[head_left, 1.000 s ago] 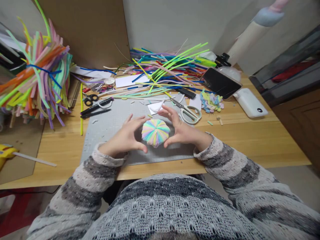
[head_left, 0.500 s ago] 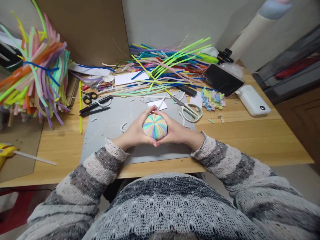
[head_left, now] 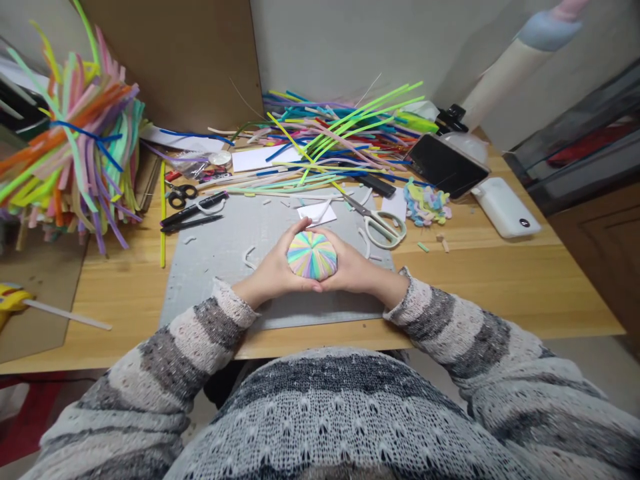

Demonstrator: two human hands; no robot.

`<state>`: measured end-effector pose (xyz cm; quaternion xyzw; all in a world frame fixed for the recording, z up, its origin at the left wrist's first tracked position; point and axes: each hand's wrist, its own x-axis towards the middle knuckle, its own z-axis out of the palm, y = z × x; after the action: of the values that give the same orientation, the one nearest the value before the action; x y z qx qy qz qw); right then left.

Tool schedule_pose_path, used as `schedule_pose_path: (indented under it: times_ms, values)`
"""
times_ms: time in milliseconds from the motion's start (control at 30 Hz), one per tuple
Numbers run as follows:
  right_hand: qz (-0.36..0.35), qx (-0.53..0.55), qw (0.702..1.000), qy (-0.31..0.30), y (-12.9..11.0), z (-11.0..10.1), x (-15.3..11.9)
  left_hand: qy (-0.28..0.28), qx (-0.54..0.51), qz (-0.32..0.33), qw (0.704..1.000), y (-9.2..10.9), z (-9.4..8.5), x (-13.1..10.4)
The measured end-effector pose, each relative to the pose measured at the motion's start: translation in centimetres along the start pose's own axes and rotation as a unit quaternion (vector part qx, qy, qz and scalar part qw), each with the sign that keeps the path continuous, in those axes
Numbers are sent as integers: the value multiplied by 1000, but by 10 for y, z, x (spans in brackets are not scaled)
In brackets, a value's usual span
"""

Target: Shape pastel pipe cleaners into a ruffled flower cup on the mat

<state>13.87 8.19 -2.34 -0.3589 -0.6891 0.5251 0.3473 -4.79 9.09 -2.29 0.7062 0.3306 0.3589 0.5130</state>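
Observation:
A round, pastel-striped ball of pipe cleaners [head_left: 313, 255] is held between both hands above the grey cutting mat [head_left: 210, 267]. My left hand [head_left: 275, 268] wraps its left side, and my right hand [head_left: 349, 267] wraps its right side. The fingertips of the two hands meet at the near edge of the ball, and their undersides are hidden. Just beyond the hands, a small white card [head_left: 320, 213] lies with a white piece on it. Scissors with pale green handles [head_left: 384, 229] rest to the right.
Loose colourful pipe cleaners [head_left: 345, 137] pile along the wall. A large tied bundle [head_left: 75, 147] stands at the left, above a yellow glue gun [head_left: 13, 298]. Black scissors [head_left: 181, 195] and pens lie on the left. A phone [head_left: 447, 165] and white power bank [head_left: 506, 208] sit right.
The view has shifted slightly, so most things appear a little lower or to the right. Both hands still hold the ball, whose striped top is turned slightly more into view.

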Motion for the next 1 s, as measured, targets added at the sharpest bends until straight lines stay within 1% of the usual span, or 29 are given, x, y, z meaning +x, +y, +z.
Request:
schedule_pose_path:
  times_ms: [67,233,333,467,567,667,733,800,900,1000]
  values:
    - [5,-2,1000,5,2,1,-1,-6,16,-8,1000,1,-1,-1]
    - [-6,9,1000,-5,4,2,-1,-30,31,23,999,5,-5,-1]
    - [-17,8,1000,-10,6,2,0,-51,30,31,998,7,-6,1]
    - [-38,-2,999,-4,8,1,0,-40,89,66,993,8,-7,3]
    - [-32,-30,999,-23,4,-8,-3,-48,146,83,985,10,-13,3]
    - [-34,-55,997,-47,-4,-23,-5,-68,174,83,979,12,-22,3]
    - [-51,-54,996,-41,-10,-30,-4,-65,164,74,982,13,-26,3]
    - [-64,-48,996,-40,-15,-32,-1,-59,138,66,986,14,-26,4]
    - [-60,-60,995,-56,-17,-26,4,-62,110,58,990,14,-20,5]
    - [-53,-72,994,-57,-14,-16,7,-57,81,42,994,12,-13,5]
